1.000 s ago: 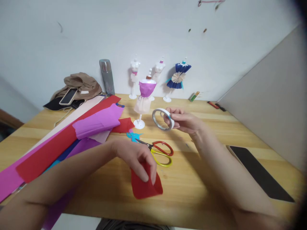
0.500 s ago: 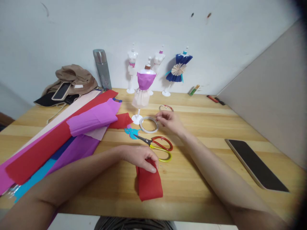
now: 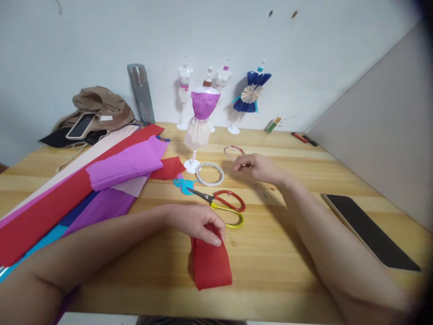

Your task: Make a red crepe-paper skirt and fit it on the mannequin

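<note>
My left hand (image 3: pixel 198 222) is closed, pinching the top edge of a folded red paper piece (image 3: pixel 212 265) that lies on the wooden table (image 3: pixel 277 271). My right hand (image 3: pixel 256 167) hovers low over the table with its fingertips pinched together; what they hold, if anything, is too small to make out. A white tape roll (image 3: pixel 210 174) lies flat just left of that hand, apart from it. Red-and-yellow-handled scissors (image 3: pixel 223 206) lie between my two hands. A small mannequin in a purple and pink paper dress (image 3: pixel 199 118) stands behind the tape roll.
Long crepe paper sheets (image 3: pixel 101 176) in red, pink, purple and blue cover the left side. A teal cutout (image 3: pixel 184 185) and a small ring (image 3: pixel 234 150) lie mid-table. A dark phone (image 3: pixel 368 230) lies right. Three more mannequins (image 3: pixel 250 92), a flask (image 3: pixel 140 92) and a brown bag (image 3: pixel 99 106) stand at the back.
My right hand set the tape roll down flat on the table, let go of it and drew back to the right with pinched fingers. My left hand kept hold of the red paper.
</note>
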Tool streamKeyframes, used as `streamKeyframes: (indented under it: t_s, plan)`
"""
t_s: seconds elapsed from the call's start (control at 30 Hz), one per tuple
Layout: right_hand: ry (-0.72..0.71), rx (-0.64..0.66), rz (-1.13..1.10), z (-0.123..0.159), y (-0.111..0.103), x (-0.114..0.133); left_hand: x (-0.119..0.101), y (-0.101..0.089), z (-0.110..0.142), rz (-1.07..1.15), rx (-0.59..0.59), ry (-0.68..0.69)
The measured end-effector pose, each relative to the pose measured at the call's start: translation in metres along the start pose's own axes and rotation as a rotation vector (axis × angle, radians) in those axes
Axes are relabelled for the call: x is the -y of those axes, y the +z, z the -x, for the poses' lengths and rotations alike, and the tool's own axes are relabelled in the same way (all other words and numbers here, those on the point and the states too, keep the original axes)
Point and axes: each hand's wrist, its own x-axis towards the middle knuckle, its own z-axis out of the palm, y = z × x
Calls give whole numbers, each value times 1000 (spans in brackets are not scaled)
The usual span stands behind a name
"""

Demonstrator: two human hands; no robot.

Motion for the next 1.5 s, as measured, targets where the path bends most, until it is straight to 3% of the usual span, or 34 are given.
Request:
streamKeyframes:
  t_s: [0.1, 0.3, 0.53, 0.6, 0.7, 0.8, 0.9, 1.1, 1.13, 1.3, 1.37, 1.5]
  plan:
    - [-46, -67, 25, -6, 11, 6, -2, 3, 1, -1, -33, -18]
    - [-107, -63, 60, -18, 38, -2, -13, 19, 4, 21, -42, 32]
    - [-202, 3, 106, -16, 35, -4, -42, 24, 14, 216, 45, 33]
    - [-234, 32, 135, -14, 34, -3, -49, 22, 17, 138, 88, 48]
    - [-268, 26, 186, -13, 35, -1, -57, 23, 19, -253, 98, 70]
    - [-303, 8, 213, -14, 38, 4, -55, 24, 18, -659, 11, 71]
    - [-343, 29, 222, -13, 39, 11, -45, 17, 18, -795, -158, 28]
    - [-260, -10, 179, -7, 35, 27, -26, -16, 27, -592, -329, -97]
    - [-228, -22, 166, -6, 34, 32, -24, -21, 28, -604, -402, -111]
    - [-193, -25, 33, -1, 32, 66, -20, -37, 30, -653, -982, -154]
    - [-204, -37, -30, 2, 32, 80, -20, -38, 30, -587, -1033, -151]
    - [-218, -79, -100, 10, 32, 100, -29, -32, 28, -271, -983, -191]
